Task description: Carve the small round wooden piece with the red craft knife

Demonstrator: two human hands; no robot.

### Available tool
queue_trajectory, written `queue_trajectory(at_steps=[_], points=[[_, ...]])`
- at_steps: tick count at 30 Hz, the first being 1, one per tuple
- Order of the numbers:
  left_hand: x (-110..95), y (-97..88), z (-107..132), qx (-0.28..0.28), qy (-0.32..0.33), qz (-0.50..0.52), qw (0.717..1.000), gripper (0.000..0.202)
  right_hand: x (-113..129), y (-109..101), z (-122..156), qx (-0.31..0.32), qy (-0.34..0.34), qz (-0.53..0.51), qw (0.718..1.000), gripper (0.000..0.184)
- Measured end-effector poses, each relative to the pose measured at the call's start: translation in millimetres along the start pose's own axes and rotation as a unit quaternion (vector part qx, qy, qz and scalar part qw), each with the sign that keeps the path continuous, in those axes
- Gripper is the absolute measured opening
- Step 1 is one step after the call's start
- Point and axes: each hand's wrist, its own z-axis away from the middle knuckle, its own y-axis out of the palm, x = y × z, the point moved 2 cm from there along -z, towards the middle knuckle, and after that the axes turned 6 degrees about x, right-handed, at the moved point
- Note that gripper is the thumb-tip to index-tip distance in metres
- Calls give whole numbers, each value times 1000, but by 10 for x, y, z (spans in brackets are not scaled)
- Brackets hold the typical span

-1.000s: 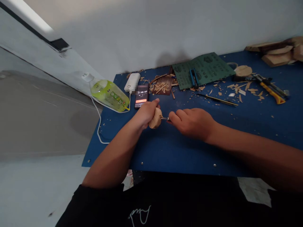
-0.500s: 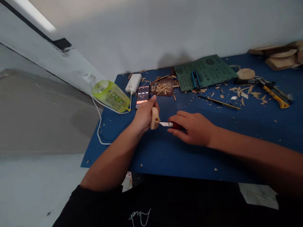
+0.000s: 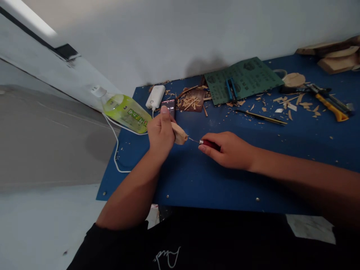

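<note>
My left hand (image 3: 161,132) is closed around a pale piece of wood (image 3: 180,135), thumb up, holding it above the blue table. The end of the wood faces right and has a rough, darker hollow. In my right hand (image 3: 229,149) is a carving knife (image 3: 210,144) with a dark red handle and a metal collar. Its thin blade is turned nearly edge-on and points left, with the tip at or very near the hollowed end. Behind my left hand a phone (image 3: 172,108) showing a timer is partly hidden.
Left stands a tilted bottle of yellow-green liquid (image 3: 128,112), beside a white power bank (image 3: 155,96) with its cable. Behind lie wood shavings (image 3: 192,102), green sandpaper (image 3: 244,80) under a blue cutter (image 3: 231,90), a pencil (image 3: 261,117), a yellow utility knife (image 3: 333,105) and wood blocks (image 3: 337,62).
My left hand has shifted left and upward and turned the wood, so its end now points more to the right. The knife has rolled, showing its blade thinner. The view has shifted slightly.
</note>
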Motion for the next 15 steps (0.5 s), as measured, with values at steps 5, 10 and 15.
queue_trajectory(at_steps=[5,10,15], points=[[9,31,4,15,9,-10,1000,77,3,-5,-4,-1,-1,17,1000,36],[-4,59,24,30,12,-25,999,78,9,10,-9,7,-4,43,999,36],[-58,148,49,38,17,-34,999,81,117,53,20,17,42,159,986,40]])
